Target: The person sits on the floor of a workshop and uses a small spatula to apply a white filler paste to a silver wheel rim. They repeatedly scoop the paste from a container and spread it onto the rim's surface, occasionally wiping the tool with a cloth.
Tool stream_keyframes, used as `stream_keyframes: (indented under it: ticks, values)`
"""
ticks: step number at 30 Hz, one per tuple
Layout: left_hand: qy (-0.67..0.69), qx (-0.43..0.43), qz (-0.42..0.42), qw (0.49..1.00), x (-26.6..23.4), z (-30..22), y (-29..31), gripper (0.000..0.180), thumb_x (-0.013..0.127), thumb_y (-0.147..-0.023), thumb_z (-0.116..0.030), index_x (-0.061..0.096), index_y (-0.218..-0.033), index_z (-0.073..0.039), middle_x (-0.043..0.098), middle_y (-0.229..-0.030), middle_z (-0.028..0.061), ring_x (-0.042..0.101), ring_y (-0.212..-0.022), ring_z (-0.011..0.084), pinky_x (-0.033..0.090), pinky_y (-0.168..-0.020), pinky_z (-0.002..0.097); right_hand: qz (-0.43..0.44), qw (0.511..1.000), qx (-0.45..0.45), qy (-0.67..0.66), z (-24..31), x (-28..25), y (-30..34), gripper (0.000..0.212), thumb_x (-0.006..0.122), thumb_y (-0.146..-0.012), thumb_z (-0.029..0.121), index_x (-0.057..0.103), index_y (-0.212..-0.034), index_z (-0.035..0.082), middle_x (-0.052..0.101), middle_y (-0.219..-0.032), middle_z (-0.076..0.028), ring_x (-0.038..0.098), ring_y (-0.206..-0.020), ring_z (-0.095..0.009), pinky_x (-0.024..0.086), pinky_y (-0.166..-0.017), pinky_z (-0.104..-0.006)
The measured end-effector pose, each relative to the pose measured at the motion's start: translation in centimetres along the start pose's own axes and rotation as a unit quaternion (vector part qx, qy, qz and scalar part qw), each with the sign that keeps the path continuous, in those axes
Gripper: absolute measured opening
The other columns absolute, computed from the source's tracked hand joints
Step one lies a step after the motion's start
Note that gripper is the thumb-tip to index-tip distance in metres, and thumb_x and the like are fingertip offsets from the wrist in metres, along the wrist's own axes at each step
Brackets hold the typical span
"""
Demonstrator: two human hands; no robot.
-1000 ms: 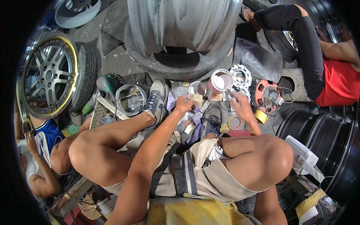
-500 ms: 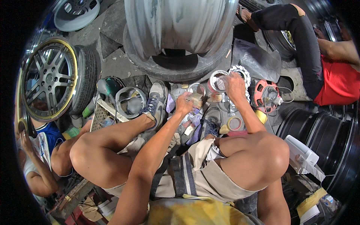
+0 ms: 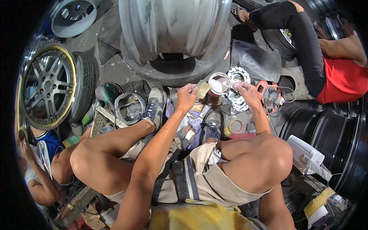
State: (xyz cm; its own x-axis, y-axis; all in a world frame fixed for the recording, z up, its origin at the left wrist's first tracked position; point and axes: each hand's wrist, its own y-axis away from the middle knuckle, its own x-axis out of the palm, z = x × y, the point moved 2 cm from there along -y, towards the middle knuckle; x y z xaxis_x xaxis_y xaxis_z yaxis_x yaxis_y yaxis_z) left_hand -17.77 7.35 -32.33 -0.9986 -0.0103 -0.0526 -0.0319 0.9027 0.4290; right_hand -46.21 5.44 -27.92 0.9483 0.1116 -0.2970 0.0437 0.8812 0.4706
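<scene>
An uncovered round can [image 3: 219,84] with pale paste inside stands in front of my feet. Left of it, my left hand [image 3: 187,96] is closed, pinching a flat tan square piece [image 3: 203,89] between thumb and fingers. Its edge is close to the can's rim. To the can's right, my right hand [image 3: 249,93] is closed in a pinch. What it grips is too small to make out. Behind and beneath that hand lie white toothed discs [image 3: 238,73]. A roll of tape [image 3: 235,126] lies nearer to me.
A large grey wheel rim [image 3: 172,30] rests on a tyre [image 3: 172,73] ahead. At the left stand a spoked wheel [image 3: 50,86], a green power tool [image 3: 105,94] and a grey ring [image 3: 129,109]. A red reel with cable [image 3: 268,94] and black rims [image 3: 326,142] are at right. Other people sit on both sides.
My left hand has lifted the flat tan piece up beside the can. My right hand has moved from the can's rim to its right. The view has shifted slightly.
</scene>
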Motion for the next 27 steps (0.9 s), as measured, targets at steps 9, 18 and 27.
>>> stream_keyframes:
  ticks: [9, 18, 27]
  values:
    - [0.064, 0.022, 0.112, 0.991, 2.2, -2.2, -0.4, 0.029, 0.058, -0.1, -0.009, 0.063, -0.12, 0.011, 0.072, -0.085, 0.0125, 0.069, -0.067, 0.0136, 0.053, -0.055, 0.0247, -0.001, 0.996, -0.059, -0.063, 1.3, 1.3, 4.0, 0.024, 0.072, -0.096, 0.025, 0.075, -0.107, 0.004, 0.069, -0.084, 0.001, 0.06, -0.073, -0.007, 0.047, -0.063, -0.022]
    - [0.127, -0.069, 0.154, 0.977, 2.2, -3.7, 0.1, 0.02, 0.063, -0.101, -0.015, 0.064, -0.105, 0.005, 0.072, -0.085, 0.0119, 0.069, -0.065, 0.0153, 0.056, -0.057, 0.0265, -0.08, 0.935, -0.333, 0.097, 1.9, 4.2, 7.1, 0.017, 0.071, -0.09, 0.0, 0.072, -0.106, -0.002, 0.068, -0.098, -0.011, 0.069, -0.087, -0.02, 0.054, -0.08, -0.0316]
    - [0.083, -0.059, 0.153, 0.983, 1.5, -2.2, 0.0, 0.016, 0.057, -0.103, -0.013, 0.061, -0.103, 0.003, 0.07, -0.09, 0.014, 0.071, -0.067, 0.0195, 0.059, -0.057, 0.0304, -0.044, 0.926, -0.34, 0.159, -0.7, 6.9, 8.5, 0.049, 0.069, -0.08, -0.007, 0.071, -0.127, 0.009, 0.061, -0.1, -0.012, 0.064, -0.089, -0.029, 0.052, -0.079, -0.0378]
